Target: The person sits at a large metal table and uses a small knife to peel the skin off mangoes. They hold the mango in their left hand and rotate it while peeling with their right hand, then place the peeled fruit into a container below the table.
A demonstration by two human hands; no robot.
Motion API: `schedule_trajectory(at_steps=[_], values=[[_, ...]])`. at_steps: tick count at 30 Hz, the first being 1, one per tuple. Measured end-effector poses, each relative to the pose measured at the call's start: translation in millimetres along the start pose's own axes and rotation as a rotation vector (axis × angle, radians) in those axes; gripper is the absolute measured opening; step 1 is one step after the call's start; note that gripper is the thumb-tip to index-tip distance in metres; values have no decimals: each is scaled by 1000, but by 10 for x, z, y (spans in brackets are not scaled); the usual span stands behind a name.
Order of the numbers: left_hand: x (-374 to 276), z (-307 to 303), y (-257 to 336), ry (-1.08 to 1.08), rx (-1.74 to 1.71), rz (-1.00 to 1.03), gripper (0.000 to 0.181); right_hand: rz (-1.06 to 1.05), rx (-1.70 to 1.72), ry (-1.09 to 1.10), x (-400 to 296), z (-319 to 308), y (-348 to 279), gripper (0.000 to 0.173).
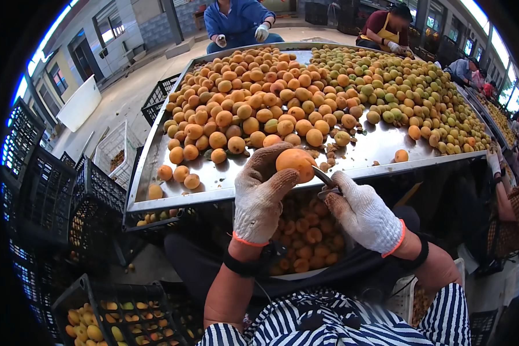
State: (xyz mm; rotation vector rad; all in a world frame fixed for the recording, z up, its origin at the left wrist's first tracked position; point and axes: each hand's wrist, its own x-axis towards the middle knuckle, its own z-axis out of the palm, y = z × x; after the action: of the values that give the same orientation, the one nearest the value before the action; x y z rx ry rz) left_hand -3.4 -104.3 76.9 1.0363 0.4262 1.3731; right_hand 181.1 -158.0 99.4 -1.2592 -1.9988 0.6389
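An orange apricot (295,165) is held between the thumb and fingers of my left hand (264,190), which wears a white knit glove stained brown. My right hand (363,209), gloved alike, grips a small curved metal blade (323,176) whose tip touches the apricot's right side. Below both hands, a container of apricots (313,235), several of them cut open, sits between my knees. In front, a metal-topped table (367,160) carries a large heap of apricots (251,104). Small pits and scraps (328,158) lie on the metal near the apricot in my hand.
Greener apricots (398,82) cover the table's right side. Black plastic crates (125,311) stand at my left, some holding fruit. A white crate (119,151) and a white tub (80,104) are on the floor beyond. Across the table sit a person in blue (238,21) and another in a yellow apron (382,32).
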Motion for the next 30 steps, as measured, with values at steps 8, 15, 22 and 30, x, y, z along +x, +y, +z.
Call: schedule_trajectory(at_steps=[8, 15, 22, 30], values=[[-23, 294, -230, 118, -207, 70, 39, -156, 21, 321, 67, 373, 235, 32], [-134, 281, -436, 178, -45, 17, 41, -130, -169, 273, 182, 379, 322, 32], [-101, 200, -272, 33, 182, 29, 39, -203, -321, 254, 163, 311, 322, 33], [-92, 28, -456, 227, 69, -73, 38, -200, -369, 104, 285, 386, 378, 28]])
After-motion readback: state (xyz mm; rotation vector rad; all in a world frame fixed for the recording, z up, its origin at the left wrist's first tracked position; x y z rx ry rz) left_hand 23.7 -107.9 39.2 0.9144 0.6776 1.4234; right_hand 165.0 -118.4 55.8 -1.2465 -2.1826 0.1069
